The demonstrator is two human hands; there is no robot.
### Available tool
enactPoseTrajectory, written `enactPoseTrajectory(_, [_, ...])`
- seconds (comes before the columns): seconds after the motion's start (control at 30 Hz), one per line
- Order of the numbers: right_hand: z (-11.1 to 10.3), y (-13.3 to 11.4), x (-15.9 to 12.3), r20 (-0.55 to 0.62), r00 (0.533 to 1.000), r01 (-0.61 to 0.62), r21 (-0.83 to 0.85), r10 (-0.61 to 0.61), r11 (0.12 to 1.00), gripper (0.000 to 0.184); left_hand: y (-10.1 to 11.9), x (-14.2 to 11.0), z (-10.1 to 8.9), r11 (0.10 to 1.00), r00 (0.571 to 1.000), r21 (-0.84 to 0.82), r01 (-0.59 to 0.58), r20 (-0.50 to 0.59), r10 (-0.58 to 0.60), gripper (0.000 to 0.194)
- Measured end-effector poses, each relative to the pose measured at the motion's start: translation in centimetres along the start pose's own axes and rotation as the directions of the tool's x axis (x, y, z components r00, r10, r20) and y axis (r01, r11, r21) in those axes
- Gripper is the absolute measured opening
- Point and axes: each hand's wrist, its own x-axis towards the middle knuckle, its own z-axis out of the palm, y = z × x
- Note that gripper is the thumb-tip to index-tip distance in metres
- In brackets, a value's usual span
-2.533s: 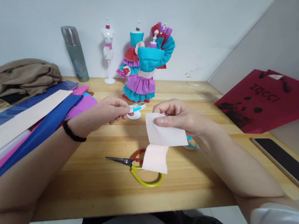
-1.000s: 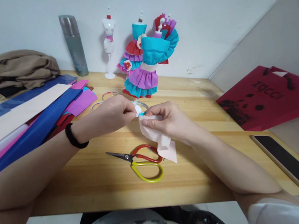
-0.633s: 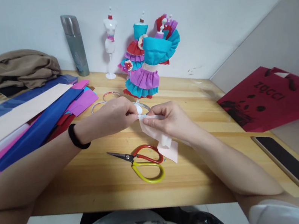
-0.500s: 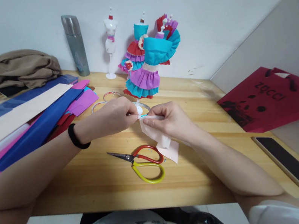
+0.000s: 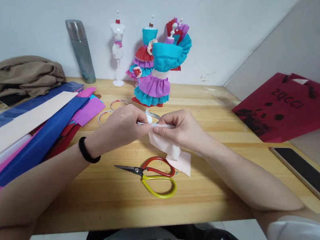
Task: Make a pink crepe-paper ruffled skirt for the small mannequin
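Between my two hands is a strip of pale crepe paper (image 5: 165, 144), its loose end hanging down above the table. My right hand (image 5: 181, 129) pinches the strip's upper edge between thumb and fingers. Closed at the strip's left end, my left hand (image 5: 126, 122) touches the same edge with its fingertips; the exact hold is partly hidden. Below the hands lie scissors (image 5: 144, 173) with one red and one yellow handle, blades pointing left. A flat pale pink paper piece (image 5: 182, 164) rests beside the handles, partly under the strip.
Small mannequins in ruffled paper dresses (image 5: 155, 71) stand behind my hands, near a bare white mannequin (image 5: 118, 45) and a grey flask (image 5: 81, 51). Coloured paper sheets (image 5: 32, 129) and brown cloth (image 5: 20, 75) lie left. At right are a red bag (image 5: 292, 106) and a phone (image 5: 313, 176).
My left fingertips have moved slightly right along the strip's top edge, closer to my right hand. The bluish bit seen between the hands no longer shows. The view has shifted slightly.
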Motion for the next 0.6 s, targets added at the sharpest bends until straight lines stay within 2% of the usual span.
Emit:
enactPoseTrajectory(0.13, [-0.06, -0.04, -0.16, -0.010, 1.000, 0.018, -0.042, -0.019, 0.999, 0.034, 0.22, 0.03, -0.04, 0.999, 0.999, 0.018, 0.043, -0.029, -0.043, 0.032])
enactPoseTrajectory(0.33, [-0.21, -0.47, -0.47, -0.040, 0.997, 0.054, -0.125, -0.060, 0.991, 0.035, 0.22, 0.07, -0.08, 0.999, 0.998, 0.034, 0.041, -0.046, -0.039, 0.032])
enactPoseTrajectory(0.43, [-0.43, -0.83, -0.57, -0.046, 0.997, 0.057, -0.115, -0.063, 0.992, 0.034, -0.08, 0.22, -0.02, 0.999, 0.997, 0.029, 0.033, -0.075, -0.031, 0.030])
enactPoseTrajectory(0.6, [-0.61, -0.93, -0.45, -0.110, 0.990, 0.080, -0.067, -0.087, 0.995, 0.022, -0.66, 0.41, 0.18, 0.999, 0.990, 0.028, -0.034, -0.139, 0.037, 0.028])
